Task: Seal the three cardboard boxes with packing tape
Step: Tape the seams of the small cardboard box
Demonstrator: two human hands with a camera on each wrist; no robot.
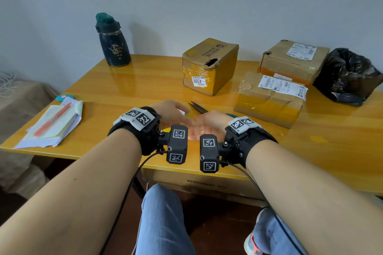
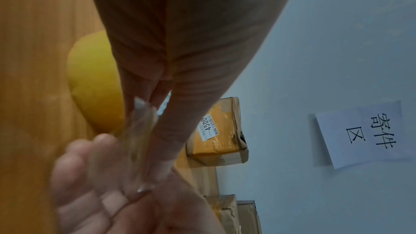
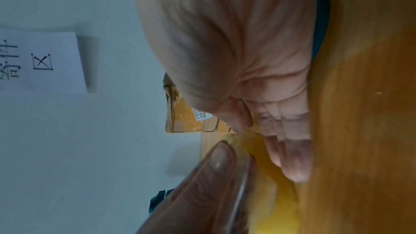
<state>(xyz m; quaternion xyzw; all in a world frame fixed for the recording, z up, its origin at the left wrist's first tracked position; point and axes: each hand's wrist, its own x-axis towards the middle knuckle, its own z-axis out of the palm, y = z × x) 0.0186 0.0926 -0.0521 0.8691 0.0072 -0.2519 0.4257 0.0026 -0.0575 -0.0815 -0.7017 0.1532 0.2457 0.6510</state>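
From the head camera, the three boxes stand on the right half of the tabletop, well clear of the working space at the front edge: the tall box [image 1: 209, 66] near the middle towards the back edge, the rear box [image 1: 294, 58] at the back right just beside a black bag [image 1: 348, 76], and the front box [image 1: 269, 99] before it; all carry yellow tape bands, though I cannot tell which seams are closed; the scissors [image 1: 199, 106] lie just beyond the hands, probably kept near for cutting; the left hand [image 1: 172, 113] reaches across, fingers laid over the upturned palm of the right hand [image 1: 207, 128], both forearms level and wrists nearly touching at the middle of the front edge; a sliver of the yellow tape roll [image 1: 165, 130] shows under the left wrist. In the left wrist view the roll [image 2: 94, 86] lies flat on the tabletop beside the left hand, whose fingers seem to pinch a clear strip of tape [image 2: 139, 140]; the strip runs down to the right palm, whose fingers [image 2: 78, 175] lie loose and spread, holding nothing that I can see; likely the strip is being steadied before it goes to a box. The right wrist view shows the right hand's fingers [image 3: 290, 157] slack above the tabletop, with the strip [image 3: 242, 181] along a left finger.
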